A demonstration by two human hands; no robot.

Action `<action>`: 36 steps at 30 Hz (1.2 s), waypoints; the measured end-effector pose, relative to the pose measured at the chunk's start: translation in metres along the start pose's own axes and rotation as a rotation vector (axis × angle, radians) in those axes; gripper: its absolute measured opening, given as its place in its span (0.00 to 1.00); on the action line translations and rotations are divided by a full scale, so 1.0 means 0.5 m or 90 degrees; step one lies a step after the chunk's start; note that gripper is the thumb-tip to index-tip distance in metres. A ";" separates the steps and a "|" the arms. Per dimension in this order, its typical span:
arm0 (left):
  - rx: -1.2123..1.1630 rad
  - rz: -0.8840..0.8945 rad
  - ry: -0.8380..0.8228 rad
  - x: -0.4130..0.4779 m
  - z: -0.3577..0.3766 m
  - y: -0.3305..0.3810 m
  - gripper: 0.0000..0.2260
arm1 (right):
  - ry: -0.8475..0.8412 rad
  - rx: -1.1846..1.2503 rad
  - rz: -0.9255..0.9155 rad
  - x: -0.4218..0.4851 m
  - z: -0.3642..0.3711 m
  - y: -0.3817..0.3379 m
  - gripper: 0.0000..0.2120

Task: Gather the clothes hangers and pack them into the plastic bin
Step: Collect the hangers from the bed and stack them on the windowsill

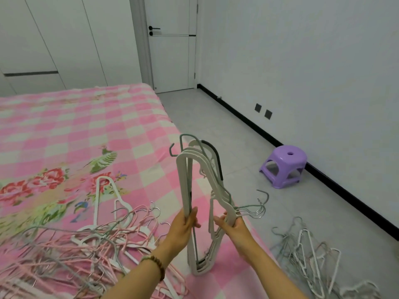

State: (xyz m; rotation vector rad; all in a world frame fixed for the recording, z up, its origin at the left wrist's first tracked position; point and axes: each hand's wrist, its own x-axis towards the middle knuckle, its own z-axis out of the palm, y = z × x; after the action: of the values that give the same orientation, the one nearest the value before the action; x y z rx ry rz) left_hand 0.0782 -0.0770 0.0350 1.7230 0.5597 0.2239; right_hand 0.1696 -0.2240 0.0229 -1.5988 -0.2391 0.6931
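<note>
Clothes hangers [181,175], one white and grey bundle, stand upright at the near right edge of the bed [86,126]. The left hand [187,225] curls its fingers round the straight bars; the right hand [235,228] wraps its fingers round the necks beside the hooks. A tangled hanger pile [86,244] lies on the bed's near left, loose hangers [306,251] on the floor [216,117] alongside.

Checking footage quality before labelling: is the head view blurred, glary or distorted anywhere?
Head view: even, soft light, no glare; wide-angle lens tilts the door and wardrobe lines; held hangers fairly sharp; bed pile and floor pile smear near the corners.
</note>
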 end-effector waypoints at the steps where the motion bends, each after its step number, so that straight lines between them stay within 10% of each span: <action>1: -0.013 0.013 -0.004 -0.001 0.002 0.020 0.35 | 0.010 0.001 0.000 -0.013 -0.007 -0.018 0.13; 5: -0.086 0.087 -0.053 -0.006 0.023 0.183 0.19 | 0.081 0.060 -0.055 -0.091 -0.052 -0.156 0.12; 16: -0.285 0.174 -0.485 -0.215 0.123 0.594 0.19 | 0.401 0.189 -0.197 -0.579 -0.136 -0.491 0.16; 36: 0.036 -0.003 -1.189 -1.298 0.354 0.461 0.20 | 1.208 0.553 -0.360 -1.630 0.130 -0.092 0.15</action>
State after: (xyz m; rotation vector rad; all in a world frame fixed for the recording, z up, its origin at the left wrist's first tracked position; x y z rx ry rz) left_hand -0.3481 -0.5734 0.3135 1.2753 -0.8164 -1.3064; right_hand -0.5024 -0.5976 0.3042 -0.7004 0.8700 -1.1353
